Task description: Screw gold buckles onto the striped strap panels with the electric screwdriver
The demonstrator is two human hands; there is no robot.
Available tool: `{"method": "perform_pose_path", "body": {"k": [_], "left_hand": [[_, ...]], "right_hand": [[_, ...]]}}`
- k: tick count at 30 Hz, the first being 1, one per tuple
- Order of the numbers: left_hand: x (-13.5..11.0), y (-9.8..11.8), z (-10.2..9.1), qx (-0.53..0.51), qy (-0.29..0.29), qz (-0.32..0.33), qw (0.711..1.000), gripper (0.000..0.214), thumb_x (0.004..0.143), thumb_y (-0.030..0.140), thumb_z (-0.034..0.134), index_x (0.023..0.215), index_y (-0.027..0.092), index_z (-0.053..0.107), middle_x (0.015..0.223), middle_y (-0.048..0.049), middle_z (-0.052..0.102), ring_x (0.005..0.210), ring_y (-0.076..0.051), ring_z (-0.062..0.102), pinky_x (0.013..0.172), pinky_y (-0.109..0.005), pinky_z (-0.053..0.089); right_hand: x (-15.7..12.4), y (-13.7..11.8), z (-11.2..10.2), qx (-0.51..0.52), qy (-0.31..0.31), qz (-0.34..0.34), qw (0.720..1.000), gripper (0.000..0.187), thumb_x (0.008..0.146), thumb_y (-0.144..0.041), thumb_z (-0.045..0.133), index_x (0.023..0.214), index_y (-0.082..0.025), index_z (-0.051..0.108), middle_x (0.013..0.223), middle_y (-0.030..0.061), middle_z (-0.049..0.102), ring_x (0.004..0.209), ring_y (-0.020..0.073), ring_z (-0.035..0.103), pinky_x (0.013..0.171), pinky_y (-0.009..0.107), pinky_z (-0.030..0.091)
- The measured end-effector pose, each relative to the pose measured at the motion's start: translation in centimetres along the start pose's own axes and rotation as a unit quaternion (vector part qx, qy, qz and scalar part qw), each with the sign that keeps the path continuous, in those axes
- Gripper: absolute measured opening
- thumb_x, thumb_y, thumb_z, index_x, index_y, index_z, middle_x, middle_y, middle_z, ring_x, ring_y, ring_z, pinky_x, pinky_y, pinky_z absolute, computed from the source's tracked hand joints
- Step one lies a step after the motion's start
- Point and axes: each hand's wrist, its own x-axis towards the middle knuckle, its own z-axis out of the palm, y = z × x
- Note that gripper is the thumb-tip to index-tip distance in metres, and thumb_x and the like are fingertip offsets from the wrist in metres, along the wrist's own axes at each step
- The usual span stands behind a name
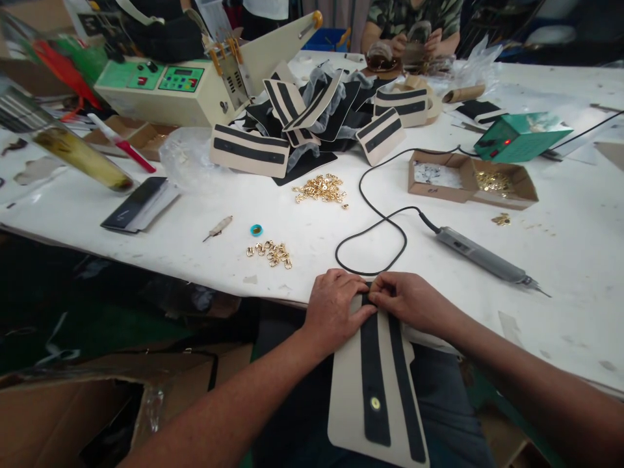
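Observation:
A beige panel [347, 396] with two black strips lies across my lap, its far end at the table edge. One strip carries a round gold fitting [375, 403] near its close end. My left hand [336, 304] grips the panel's far end, thumb on top of a black strip. Beside it, my right hand [397, 296] is pinched at the same strip's far end; whatever is between its fingertips is hidden. Beyond my hands lie a small cluster of gold metal loops [273, 253] and a blue cap [256, 230].
A grey electric screwdriver [482, 257] lies right, its black cord [361, 188] looping towards a green power box [521, 138]. Small cardboard boxes [441, 190] hold little parts. Farther back are a gold hardware pile [322, 188], stacked panels [248, 151], a machine [160, 91] and another person [414, 26].

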Motion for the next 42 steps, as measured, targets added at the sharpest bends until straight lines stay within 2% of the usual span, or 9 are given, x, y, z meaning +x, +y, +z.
{"method": "perform_pose_path", "body": {"k": [7,15,24,27,29,31,33,38,42], "left_hand": [[-0.1,-0.1,0.2,0.005,-0.002,0.003,1.0,0.031,0.082,0.034,0.087,0.107,0.026,0.07,0.121,0.0007,0.076,0.118,-0.027,0.057,0.098,-0.047,0.043],[0.1,0.1,0.1,0.019,0.0,0.002,1.0,0.027,0.082,0.032,0.086,0.103,0.026,0.071,0.121,0.0016,0.076,0.117,-0.027,0.058,0.098,-0.047,0.043],[0.2,0.2,0.1,0.024,0.0,0.003,1.0,0.027,0.081,0.031,0.086,0.104,0.027,0.071,0.12,0.0002,0.076,0.117,-0.027,0.059,0.098,-0.047,0.045],[0.2,0.2,0.0,0.024,0.002,0.003,1.0,0.027,0.082,0.031,0.086,0.104,0.026,0.071,0.121,-0.0011,0.076,0.117,-0.028,0.059,0.098,-0.047,0.045],[0.3,0.1,0.0,0.019,0.003,0.004,1.0,0.027,0.082,0.03,0.086,0.104,0.026,0.071,0.122,-0.0015,0.076,0.117,-0.028,0.059,0.099,-0.047,0.045],[0.3,0.1,0.0,0.016,0.006,0.005,1.0,0.025,0.082,0.029,0.085,0.103,0.026,0.072,0.122,-0.0013,0.076,0.117,-0.027,0.059,0.1,-0.047,0.045],[0.3,0.0,0.0,0.016,0.012,0.005,1.0,0.022,0.084,0.029,0.084,0.103,0.027,0.073,0.121,-0.0008,0.076,0.117,-0.027,0.06,0.101,-0.047,0.044],[0.2,-0.1,0.2,0.019,0.011,0.016,1.0,0.023,0.085,0.03,0.083,0.107,0.029,0.074,0.122,0.0004,0.075,0.117,-0.026,0.059,0.101,-0.046,0.044],[0.1,-0.2,0.3,0.026,0.01,0.016,0.999,0.027,0.084,0.032,0.084,0.109,0.029,0.075,0.122,0.0002,0.076,0.118,-0.027,0.059,0.101,-0.047,0.043]], "right_hand": [[0.6,0.7,-0.2,0.075,-0.012,0.013,0.997,0.014,0.081,-0.034,0.069,0.083,-0.021,0.065,0.064,-0.0033,0.063,0.059,0.0139,0.055,0.054,0.026,0.039],[2.8,0.3,-1.9,0.174,-0.158,0.062,0.97,0.011,0.075,-0.026,0.072,0.076,-0.019,0.063,0.056,-0.0011,0.064,0.053,0.0153,0.062,0.052,0.024,0.048],[1.2,0.3,-1.8,0.246,-0.13,0.028,0.96,0.022,0.084,-0.038,0.074,0.084,-0.018,0.068,0.062,-0.0016,0.065,0.057,0.0133,0.061,0.055,0.024,0.048],[-0.2,1.3,-3.1,0.214,-0.062,-0.018,0.975,0.031,0.089,-0.047,0.07,0.097,-0.018,0.073,0.072,0.0018,0.07,0.066,0.0174,0.066,0.063,0.029,0.053],[-1.2,2.9,-4.7,0.114,0.079,-0.035,0.99,0.034,0.09,-0.05,0.068,0.104,-0.02,0.075,0.084,0.0048,0.073,0.074,0.0203,0.068,0.072,0.034,0.055],[-2.2,5.4,-6.7,-0.041,0.242,-0.023,0.969,0.036,0.091,-0.052,0.067,0.109,-0.022,0.075,0.101,0.0087,0.075,0.089,0.0256,0.07,0.083,0.04,0.054],[-2.9,8.5,-8.5,-0.188,0.329,0.018,0.925,0.044,0.089,-0.056,0.066,0.117,-0.022,0.074,0.119,0.0136,0.072,0.108,0.034,0.067,0.093,0.048,0.051],[-2.8,15.0,-10.5,-0.297,0.261,0.113,0.912,0.061,0.091,-0.063,0.057,0.132,-0.02,0.067,0.129,0.0183,0.067,0.109,0.0384,0.065,0.083,0.049,0.05],[-3.0,14.5,-10.8,-0.185,0.253,0.102,0.944,0.041,0.092,-0.057,0.058,0.111,-0.024,0.072,0.108,0.016,0.071,0.092,0.0349,0.066,0.075,0.046,0.048]]}}
